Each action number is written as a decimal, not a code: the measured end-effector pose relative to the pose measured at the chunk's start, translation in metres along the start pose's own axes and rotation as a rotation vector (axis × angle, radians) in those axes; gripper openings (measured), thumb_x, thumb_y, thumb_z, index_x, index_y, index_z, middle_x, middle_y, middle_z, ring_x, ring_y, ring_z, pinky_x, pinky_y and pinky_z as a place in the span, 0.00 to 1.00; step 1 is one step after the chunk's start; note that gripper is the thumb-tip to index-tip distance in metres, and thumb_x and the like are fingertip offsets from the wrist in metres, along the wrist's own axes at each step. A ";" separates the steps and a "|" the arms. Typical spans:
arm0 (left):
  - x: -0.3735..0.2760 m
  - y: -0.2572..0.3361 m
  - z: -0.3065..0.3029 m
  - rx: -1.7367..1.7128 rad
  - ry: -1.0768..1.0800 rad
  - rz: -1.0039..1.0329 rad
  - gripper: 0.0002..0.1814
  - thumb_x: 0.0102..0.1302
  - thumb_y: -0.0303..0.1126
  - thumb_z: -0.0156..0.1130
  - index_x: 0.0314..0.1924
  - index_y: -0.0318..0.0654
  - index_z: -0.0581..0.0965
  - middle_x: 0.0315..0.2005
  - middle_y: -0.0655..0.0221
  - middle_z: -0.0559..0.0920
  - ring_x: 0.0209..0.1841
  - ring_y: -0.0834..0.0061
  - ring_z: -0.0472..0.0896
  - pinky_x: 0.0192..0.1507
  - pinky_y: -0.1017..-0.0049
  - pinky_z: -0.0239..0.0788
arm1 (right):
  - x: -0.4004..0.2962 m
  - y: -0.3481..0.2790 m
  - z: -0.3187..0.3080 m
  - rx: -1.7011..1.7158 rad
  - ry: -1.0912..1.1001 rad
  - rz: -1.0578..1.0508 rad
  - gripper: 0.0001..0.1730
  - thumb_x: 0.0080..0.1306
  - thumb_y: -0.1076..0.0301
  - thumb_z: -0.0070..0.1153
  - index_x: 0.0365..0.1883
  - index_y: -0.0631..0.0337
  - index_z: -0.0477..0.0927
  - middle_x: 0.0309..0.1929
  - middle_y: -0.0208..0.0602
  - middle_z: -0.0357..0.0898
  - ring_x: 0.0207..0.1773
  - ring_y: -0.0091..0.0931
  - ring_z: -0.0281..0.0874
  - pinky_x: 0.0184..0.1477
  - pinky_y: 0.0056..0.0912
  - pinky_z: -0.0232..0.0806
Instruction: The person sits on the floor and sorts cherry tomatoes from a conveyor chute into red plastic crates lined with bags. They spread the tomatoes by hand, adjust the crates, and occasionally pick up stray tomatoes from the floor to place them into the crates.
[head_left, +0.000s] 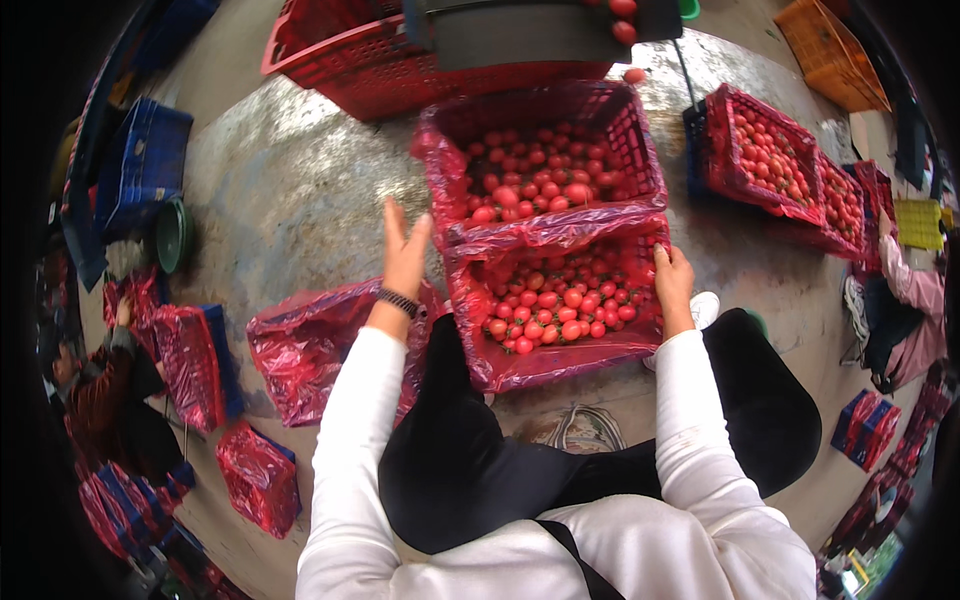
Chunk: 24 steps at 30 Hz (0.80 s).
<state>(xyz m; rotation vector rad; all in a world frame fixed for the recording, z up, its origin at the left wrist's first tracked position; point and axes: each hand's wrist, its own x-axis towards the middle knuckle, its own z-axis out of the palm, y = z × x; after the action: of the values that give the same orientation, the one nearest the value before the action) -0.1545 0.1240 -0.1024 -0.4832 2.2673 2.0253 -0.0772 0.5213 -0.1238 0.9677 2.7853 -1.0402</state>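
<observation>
Two crates lined with red plastic film stand one behind the other before me. The near crate (570, 364) holds many small red tomatoes (571, 298); the far crate (551, 221) holds more of them. My right hand (675, 274) is on the right rim of the near crate, thumb on top and fingers curled over the edge. My left hand (406, 251) is raised at the left of the crates, with fingers spread and nothing in it. A film-lined crate (289, 345) in which no tomatoes show stands under my left forearm. Several tomatoes lie on a dark chute (532, 34) above the far crate.
A large red crate (367, 67) stands beyond. Filled lined crates (776, 161) are at the right, near a person in pink (915, 300). At the left are a blue crate (146, 161), a green basin (172, 234), more lined crates (259, 476) and another person (101, 397).
</observation>
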 end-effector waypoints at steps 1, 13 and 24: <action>-0.007 0.004 -0.029 0.125 0.095 0.109 0.41 0.65 0.36 0.59 0.71 0.31 0.49 0.69 0.49 0.55 0.72 0.59 0.53 0.71 0.66 0.43 | 0.000 0.002 0.002 0.007 0.010 -0.008 0.20 0.66 0.52 0.50 0.42 0.60 0.79 0.36 0.52 0.81 0.43 0.48 0.78 0.46 0.46 0.67; -0.254 -0.086 -0.152 -0.699 0.616 -0.776 0.38 0.64 0.57 0.56 0.65 0.40 0.63 0.63 0.57 0.67 0.64 0.55 0.65 0.64 0.51 0.58 | -0.006 -0.002 0.001 -0.110 0.063 -0.072 0.21 0.69 0.51 0.45 0.41 0.61 0.75 0.36 0.56 0.79 0.42 0.53 0.76 0.44 0.52 0.65; -0.019 -0.094 -0.108 -1.061 0.508 -0.683 0.11 0.66 0.28 0.49 0.45 0.32 0.75 0.41 0.58 0.82 0.43 0.61 0.81 0.47 0.59 0.77 | -0.007 -0.003 0.001 -0.114 0.035 -0.061 0.21 0.69 0.51 0.44 0.42 0.61 0.74 0.38 0.57 0.79 0.44 0.53 0.75 0.45 0.54 0.65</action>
<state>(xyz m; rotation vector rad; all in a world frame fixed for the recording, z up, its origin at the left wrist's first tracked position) -0.0935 0.0136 -0.1734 -1.6668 0.6594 2.6233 -0.0735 0.5152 -0.1210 0.9022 2.8831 -0.8679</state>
